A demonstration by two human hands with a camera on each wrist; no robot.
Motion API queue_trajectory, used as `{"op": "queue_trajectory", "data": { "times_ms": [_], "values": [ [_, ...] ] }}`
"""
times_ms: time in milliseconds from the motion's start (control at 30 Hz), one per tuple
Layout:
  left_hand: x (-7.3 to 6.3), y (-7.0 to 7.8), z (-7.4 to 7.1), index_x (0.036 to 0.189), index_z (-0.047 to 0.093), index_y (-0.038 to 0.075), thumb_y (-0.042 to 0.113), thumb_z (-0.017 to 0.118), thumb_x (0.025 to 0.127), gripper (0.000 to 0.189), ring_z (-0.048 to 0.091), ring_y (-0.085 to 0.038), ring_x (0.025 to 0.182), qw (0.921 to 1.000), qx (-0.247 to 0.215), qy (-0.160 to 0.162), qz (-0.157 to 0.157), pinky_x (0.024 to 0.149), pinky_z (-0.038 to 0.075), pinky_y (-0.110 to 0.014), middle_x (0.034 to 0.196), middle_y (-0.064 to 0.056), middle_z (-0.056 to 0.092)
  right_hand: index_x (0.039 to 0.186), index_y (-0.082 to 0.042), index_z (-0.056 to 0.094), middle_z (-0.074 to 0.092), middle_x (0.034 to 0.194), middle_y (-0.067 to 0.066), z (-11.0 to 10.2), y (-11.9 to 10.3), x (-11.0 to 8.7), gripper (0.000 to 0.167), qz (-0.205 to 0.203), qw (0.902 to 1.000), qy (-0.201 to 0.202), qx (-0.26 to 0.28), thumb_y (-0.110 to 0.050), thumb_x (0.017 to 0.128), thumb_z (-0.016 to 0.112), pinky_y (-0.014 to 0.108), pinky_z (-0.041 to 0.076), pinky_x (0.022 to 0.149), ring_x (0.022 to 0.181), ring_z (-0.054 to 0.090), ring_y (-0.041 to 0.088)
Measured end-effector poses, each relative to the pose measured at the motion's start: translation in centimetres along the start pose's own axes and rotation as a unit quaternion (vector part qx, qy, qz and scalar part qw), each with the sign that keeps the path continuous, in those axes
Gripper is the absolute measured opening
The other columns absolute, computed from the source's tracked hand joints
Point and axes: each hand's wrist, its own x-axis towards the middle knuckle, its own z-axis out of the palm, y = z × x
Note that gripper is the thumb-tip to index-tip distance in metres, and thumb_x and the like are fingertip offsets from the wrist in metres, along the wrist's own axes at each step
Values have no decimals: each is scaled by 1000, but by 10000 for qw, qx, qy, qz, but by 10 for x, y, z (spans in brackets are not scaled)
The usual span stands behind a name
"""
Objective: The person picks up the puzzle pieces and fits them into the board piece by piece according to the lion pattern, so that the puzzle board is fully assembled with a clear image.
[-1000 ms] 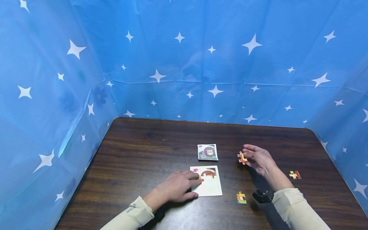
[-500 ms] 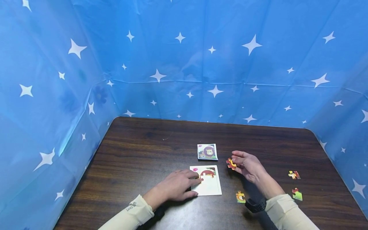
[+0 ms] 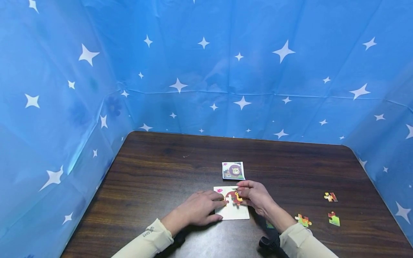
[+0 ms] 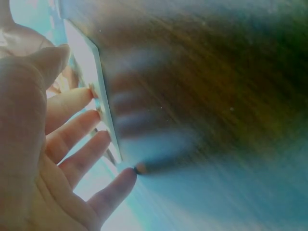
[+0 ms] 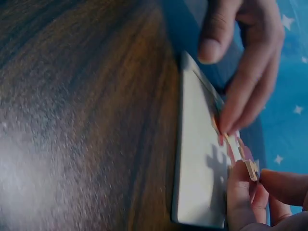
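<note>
A white puzzle board (image 3: 232, 214), part of its lion picture laid in along the top, lies on the table. My left hand (image 3: 200, 208) rests at its left side, fingers fairly straight and tips on the laid pieces. In the left wrist view those fingertips (image 4: 86, 94) reach the board's edge. My right hand (image 3: 259, 197) pinches a red and yellow puzzle piece (image 3: 238, 197) over the upper right of the picture. The right wrist view shows that piece (image 5: 252, 170) edge-on between thumb and finger, its shadow falling on the bare board.
Behind the board lies a small lion picture card (image 3: 233, 171). Loose puzzle pieces lie to the right: one red and yellow (image 3: 330, 196), one red and green (image 3: 334, 219), one orange and green (image 3: 303, 220). Another piece (image 3: 269, 225) is mostly hidden by my right forearm.
My right hand has moved left with the puzzle piece, from beside the board to over it. The right forearm now uncovers pieces at the right. My left hand has stayed put.
</note>
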Motion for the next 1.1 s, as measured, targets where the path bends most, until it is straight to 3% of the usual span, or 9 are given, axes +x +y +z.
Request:
{"op": "queue_trajectory", "data": {
  "times_ms": [300, 667, 1100],
  "values": [
    [0, 1, 2, 144, 59, 26, 52, 56, 99, 52, 54, -18, 135, 9999, 29, 164, 40, 106, 50, -47, 145, 3, 58, 113, 9, 64, 66, 89, 7, 21, 7, 1, 31, -207, 9994, 172, -236, 15, 84, 60, 25, 56, 62, 73, 64, 12],
    [-1, 1, 3, 143, 60, 24, 51, 58, 98, 52, 54, -18, 135, 9996, 26, 271, 84, 106, 50, -46, 143, 3, 60, 110, 9, 65, 68, 91, 13, 22, 6, -10, 24, -280, 9982, 320, -424, 10, 86, 62, 32, 60, 73, 78, 66, 15],
    [-2, 0, 4, 142, 60, 22, 51, 57, 99, 53, 55, -20, 134, 9993, 20, 356, 88, 104, 51, -46, 142, 1, 61, 116, 3, 64, 69, 107, 14, 1, 2, -25, 20, 362, 9991, 212, -48, -5, 102, 53, 34, 63, 75, 84, 71, 15]
  ]
}}
